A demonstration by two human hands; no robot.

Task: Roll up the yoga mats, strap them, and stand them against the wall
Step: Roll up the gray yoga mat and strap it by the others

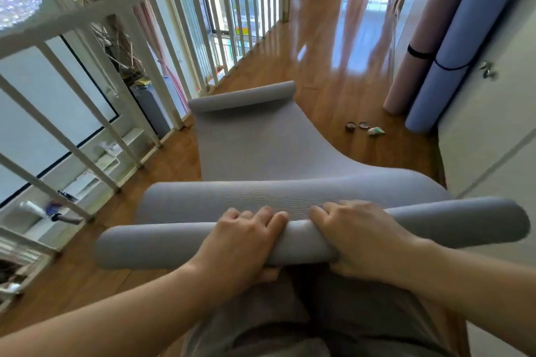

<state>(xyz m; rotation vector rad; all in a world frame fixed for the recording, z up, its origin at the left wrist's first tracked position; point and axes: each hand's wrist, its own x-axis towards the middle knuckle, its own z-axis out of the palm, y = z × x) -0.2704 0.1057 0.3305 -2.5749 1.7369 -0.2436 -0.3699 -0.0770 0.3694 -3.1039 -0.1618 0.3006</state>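
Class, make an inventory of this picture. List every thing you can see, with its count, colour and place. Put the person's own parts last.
grey mat: one, grey, on the floor in the middle, near end rolled, far end curled
pink mat: one, pink, rolled, black strap, standing against the right wall
blue mat: one, blue, rolled, dark strap, standing beside the pink mat
small things: three, two brown and one pale, on the floor near the blue mat's foot
railing: one, white, along the left
floor: one, brown wood
left hand: one, gripping the grey mat's roll
right hand: one, gripping the roll beside it
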